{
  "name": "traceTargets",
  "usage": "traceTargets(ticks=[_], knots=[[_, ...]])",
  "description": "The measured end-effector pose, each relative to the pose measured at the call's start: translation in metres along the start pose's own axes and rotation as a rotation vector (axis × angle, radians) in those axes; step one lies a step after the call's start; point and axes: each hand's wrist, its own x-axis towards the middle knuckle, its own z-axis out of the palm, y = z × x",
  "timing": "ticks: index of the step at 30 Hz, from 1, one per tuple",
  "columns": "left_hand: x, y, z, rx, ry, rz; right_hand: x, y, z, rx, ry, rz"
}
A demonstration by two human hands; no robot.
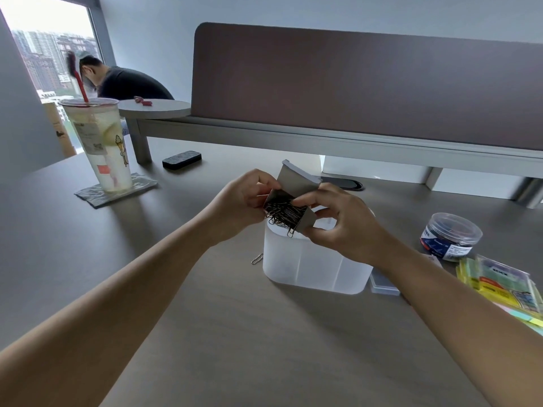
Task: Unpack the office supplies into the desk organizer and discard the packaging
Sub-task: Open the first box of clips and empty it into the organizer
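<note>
Pinching a tilted grey cardboard box (296, 179), both hands' fingers (305, 201) spill wire paperclips (282, 214) over the frosted plastic organizer (311, 265).

Single head-worn wide-angle view, looking forward and down across the worktop (205, 333). Both forearms enter from the bottom edge; left hand (244, 198) and right hand (343, 221) sit near frame centre, close to the lens. Divider panel (367, 83) fills the upper background, window (50, 51) top left. Strong edge distortion.
</note>
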Motion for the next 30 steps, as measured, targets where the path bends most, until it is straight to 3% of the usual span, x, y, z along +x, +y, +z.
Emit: traceTargets(ticks=[30], knots=[[-0.0006,-0.0065,0.003,0.084,0.034,0.087,-0.0032,-0.0021,-0.002,-0.121,0.003,-0.056]])
